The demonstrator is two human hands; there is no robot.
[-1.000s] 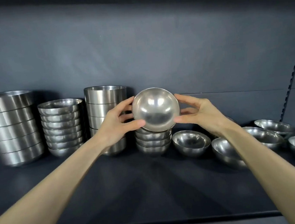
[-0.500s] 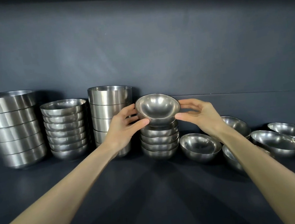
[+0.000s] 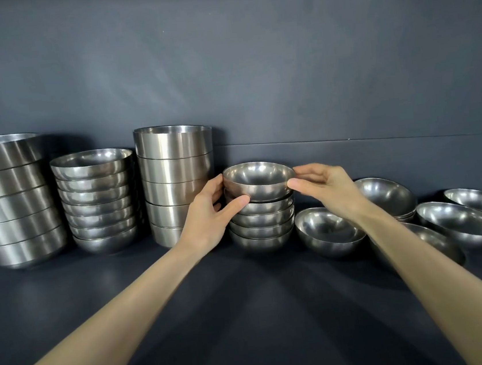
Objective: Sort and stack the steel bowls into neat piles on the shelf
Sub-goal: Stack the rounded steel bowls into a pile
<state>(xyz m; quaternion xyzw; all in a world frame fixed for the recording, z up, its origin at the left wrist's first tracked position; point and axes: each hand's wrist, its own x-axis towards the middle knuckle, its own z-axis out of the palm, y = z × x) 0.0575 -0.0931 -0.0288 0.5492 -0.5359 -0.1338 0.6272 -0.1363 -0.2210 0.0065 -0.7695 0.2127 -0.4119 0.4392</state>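
Steel bowls [image 3: 326, 229] line the back of the dark shelf [image 3: 249, 316], which spans the lower half of the frame. At the far left stands the widest stack [image 3: 8, 203], straight-sided and partly cut off by the frame edge. Left of centre rises a narrower straight-sided stack [image 3: 177, 183], about as tall. Between these two sits a rounded stack [image 3: 97, 201], somewhat lower. At centre is the small pile [image 3: 264, 224] of rounded bowls, lowest of the four. To the lower right, loose bowls [image 3: 460, 223] lie unstacked, tilted and overlapping one another. On the small pile sits the top bowl [image 3: 259, 181], upright; it seems to rest in the bowl beneath, though the fingers hide part of the join. The left hand [image 3: 207, 216] grips its left side, thumb in front and fingers behind the rim. The right hand [image 3: 327, 190] pinches its right side in the same way.
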